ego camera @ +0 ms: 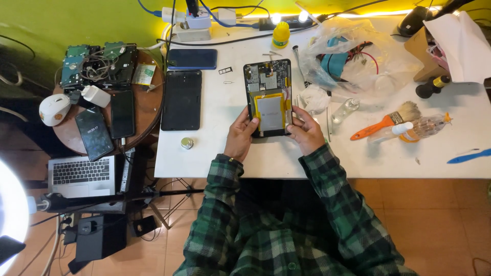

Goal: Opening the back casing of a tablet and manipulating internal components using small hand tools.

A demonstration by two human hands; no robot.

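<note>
An opened tablet (268,82) lies on the white table (220,153) with its back cover off, showing a silver battery framed in yellow tape and a green circuit board above it. My left hand (240,135) grips its lower left edge, thumb on the battery's corner. My right hand (306,132) holds the lower right edge, fingers along the side. Both sleeves are green plaid.
A black back cover (181,99) and a dark phone (192,59) lie to the left. To the right sit an orange-handled brush (386,121), a plastic bag (358,59) and small bottles. A round side table (148,110) holds phones and hard drives; a laptop (82,176) sits below.
</note>
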